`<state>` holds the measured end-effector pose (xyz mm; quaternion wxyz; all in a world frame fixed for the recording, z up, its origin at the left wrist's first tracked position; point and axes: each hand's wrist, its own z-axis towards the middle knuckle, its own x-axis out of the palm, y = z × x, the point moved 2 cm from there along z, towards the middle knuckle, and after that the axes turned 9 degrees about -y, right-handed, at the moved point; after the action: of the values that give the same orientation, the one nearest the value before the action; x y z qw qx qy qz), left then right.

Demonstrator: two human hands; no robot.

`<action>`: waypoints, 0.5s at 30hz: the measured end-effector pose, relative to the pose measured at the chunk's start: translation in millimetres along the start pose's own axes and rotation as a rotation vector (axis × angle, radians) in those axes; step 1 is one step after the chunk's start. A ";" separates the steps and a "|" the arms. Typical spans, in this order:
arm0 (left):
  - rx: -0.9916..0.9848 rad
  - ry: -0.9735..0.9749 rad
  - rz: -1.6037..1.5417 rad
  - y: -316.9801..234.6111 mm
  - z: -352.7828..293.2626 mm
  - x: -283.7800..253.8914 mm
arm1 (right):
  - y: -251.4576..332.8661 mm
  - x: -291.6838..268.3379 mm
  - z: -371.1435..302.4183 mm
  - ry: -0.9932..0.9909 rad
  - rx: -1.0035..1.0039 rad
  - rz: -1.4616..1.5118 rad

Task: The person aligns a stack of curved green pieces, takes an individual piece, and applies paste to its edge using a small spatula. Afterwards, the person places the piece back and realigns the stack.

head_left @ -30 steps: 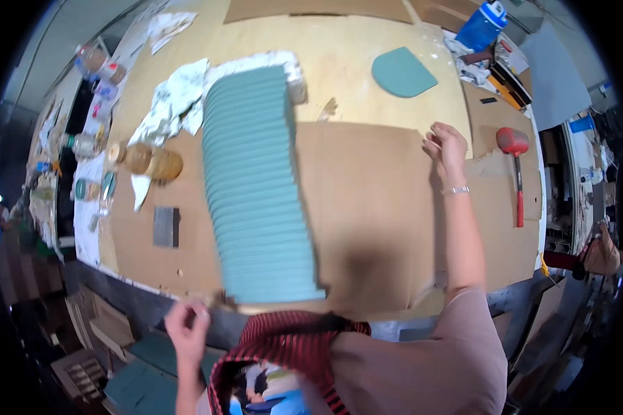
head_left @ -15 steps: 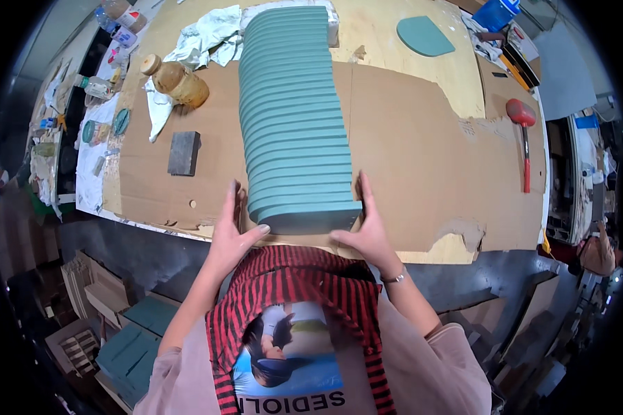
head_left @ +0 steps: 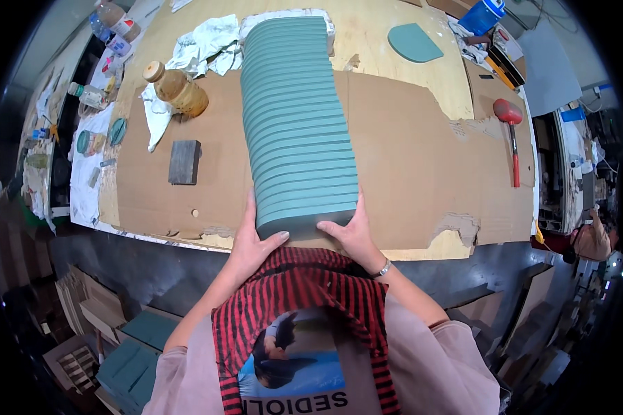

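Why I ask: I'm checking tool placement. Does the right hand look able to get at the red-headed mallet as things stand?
Probably yes: only flat cardboard shows between the right hand and the red-headed mallet, though the hand must leave the stack of teal panels and stretch rightward.

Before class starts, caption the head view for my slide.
Left hand and right hand bracket the near end of a long row of teal panels on a worktable.
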<state>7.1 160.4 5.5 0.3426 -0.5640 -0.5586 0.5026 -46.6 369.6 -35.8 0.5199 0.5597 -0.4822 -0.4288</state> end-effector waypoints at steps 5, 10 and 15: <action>0.435 -0.140 0.673 -12.3 5.6 -4.4 | -0.1 -2.5 1.8 -0.012 0.013 0.020; 0.612 -0.021 0.888 -46.3 22.5 17.3 | 6.8 -6.4 6.4 0.013 -0.032 -0.039; 0.640 0.014 0.979 -43.1 23.3 24.3 | -0.7 -10.8 6.8 0.040 -0.053 -0.126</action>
<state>-30.4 186.1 35.8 0.2275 -0.6280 -0.0511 0.7424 -55.0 379.1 -37.4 0.5160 0.5837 -0.4238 -0.4620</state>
